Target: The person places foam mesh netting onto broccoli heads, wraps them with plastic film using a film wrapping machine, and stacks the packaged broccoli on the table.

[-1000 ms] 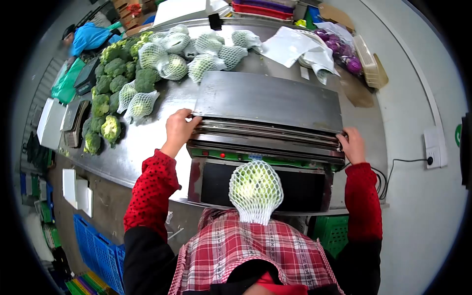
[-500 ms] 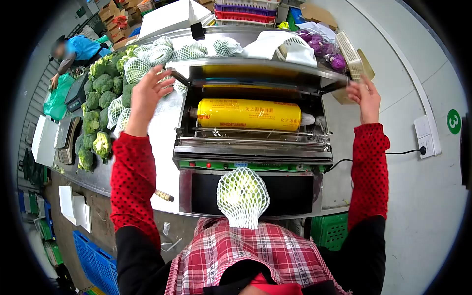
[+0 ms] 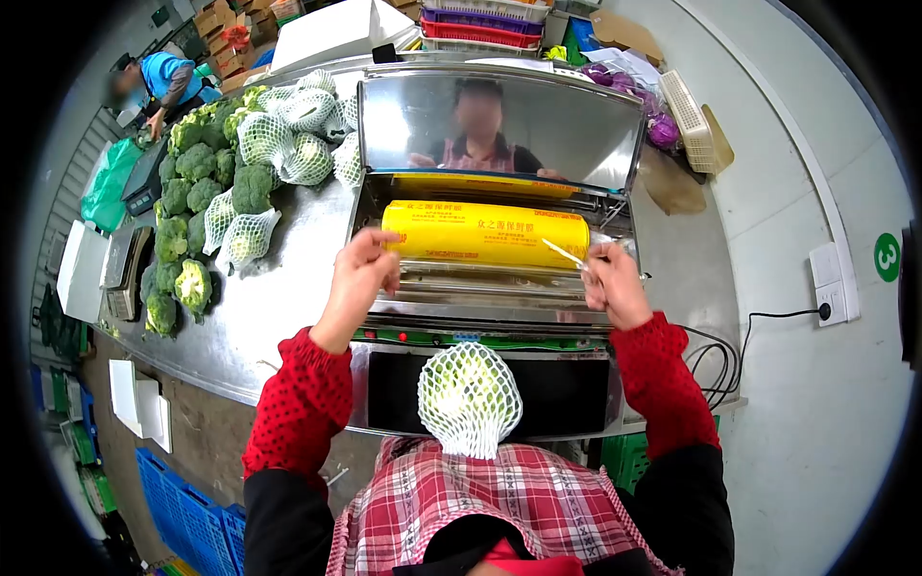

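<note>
A yellow roll of cling film (image 3: 485, 230) lies in the steel wrapping machine (image 3: 461, 309) in front of me, whose mirror-like lid (image 3: 413, 120) stands raised. My left hand (image 3: 363, 278) is by the roll's left end, fingers bent and apart, with nothing visible in them. Near the right end, my right hand (image 3: 616, 286) pinches a thin, pale, pointed tool (image 3: 565, 252) that slants across the roll; its exact kind is unclear. A vegetable in white foam netting (image 3: 470, 396) rests on the black plate (image 3: 571, 396) at the machine's front.
Broccoli heads (image 3: 197, 182) and netted vegetables (image 3: 288, 144) cover the table's left side, beside scales (image 3: 127, 274). Another person (image 3: 168, 82) in blue works at far left. Purple cabbages (image 3: 663, 132) and a cream basket (image 3: 687, 120) are at back right. A black cable (image 3: 768, 314) runs to the wall socket.
The machine's lid has swung up and back. Both hands have come down and inward to the roll's ends, and the pointed tool now shows in my right hand. The roll's printing has turned.
</note>
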{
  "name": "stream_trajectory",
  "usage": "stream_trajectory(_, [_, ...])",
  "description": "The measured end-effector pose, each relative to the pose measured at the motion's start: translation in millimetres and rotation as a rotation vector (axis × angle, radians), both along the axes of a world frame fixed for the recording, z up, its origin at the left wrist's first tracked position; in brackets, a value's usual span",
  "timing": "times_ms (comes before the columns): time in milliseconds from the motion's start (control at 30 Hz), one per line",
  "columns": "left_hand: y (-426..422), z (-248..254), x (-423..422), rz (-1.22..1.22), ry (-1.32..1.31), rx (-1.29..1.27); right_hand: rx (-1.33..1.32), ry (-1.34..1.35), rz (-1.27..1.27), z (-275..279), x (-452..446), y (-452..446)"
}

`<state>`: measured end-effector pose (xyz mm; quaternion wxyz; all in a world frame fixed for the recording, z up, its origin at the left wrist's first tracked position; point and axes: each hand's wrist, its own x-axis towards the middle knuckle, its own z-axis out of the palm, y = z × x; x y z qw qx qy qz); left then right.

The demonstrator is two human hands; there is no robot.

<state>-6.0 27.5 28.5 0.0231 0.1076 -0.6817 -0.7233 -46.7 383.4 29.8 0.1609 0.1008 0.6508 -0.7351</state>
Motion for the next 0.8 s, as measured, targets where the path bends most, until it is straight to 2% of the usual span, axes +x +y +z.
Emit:
stream_trajectory(200, [-6.4, 11.7, 98.6, -0.276, -0.271, -0.132, 0.182, -0.181, 0.225, 16.0, 91.6, 20.3])
stream_trajectory(267, [-8.3, -2.9, 112.6, -0.286, -0.316, -0.121, 0.345, -0.048, 0.326, -6.7, 110.7, 24.6])
stream_trajectory(300, [-7.8, -17.8, 112.6, -0.320, -0.342, -0.144, 0.495, 0.168, 0.362, -34.5, 115.8, 27.3])
stream_trajectory(333, [-6.8, -27.9, 113.7, -0.355, -0.369, -0.167, 0.753, 0.306, 0.417, -24.8, 116.3, 14.1])
stream_trajectory(400, [0.1, -38.4, 100.2, -0.346, -0.377, -0.197, 0.944, 0.419, 0.456, -58.0, 120.7, 7.9])
stream_trajectory(467, [4.8, -44.9, 89.0, -0.584, -0.352, -0.395, 0.799, 0.313, 0.723, -59.9, 122.1, 4.4])
stream_trajectory(533, [-0.3, -42.1, 84.1, -0.630, -0.299, -0.383, 0.975, 0.353, 0.844, -41.2, 114.0, 4.0])
stream_trajectory(600, [-10.3, -14.4, 76.1, -0.324, 0.190, -0.774, 1.255, 0.707, 0.545, 0.4, 92.5, -1.1])
stream_trajectory(667, [-0.8, 42.3, 75.6, -0.107, 0.239, -0.625, 1.105, 1.046, 0.272, 55.0, 73.2, -25.6])
stream_trajectory(700, [10.3, 66.5, 81.1, -0.244, 0.186, -0.293, 0.961, 1.075, 0.349, 78.8, 74.0, -42.2])
stream_trajectory(767, [21.4, 53.2, 93.3, -0.548, 0.126, -0.132, 0.527, 0.999, 0.792, 92.7, 80.4, -84.9])
stream_trajectory(800, [26.9, 46.7, 99.3, -0.694, 0.079, -0.059, 0.280, 1.058, 1.020, 84.7, 83.8, -108.9])
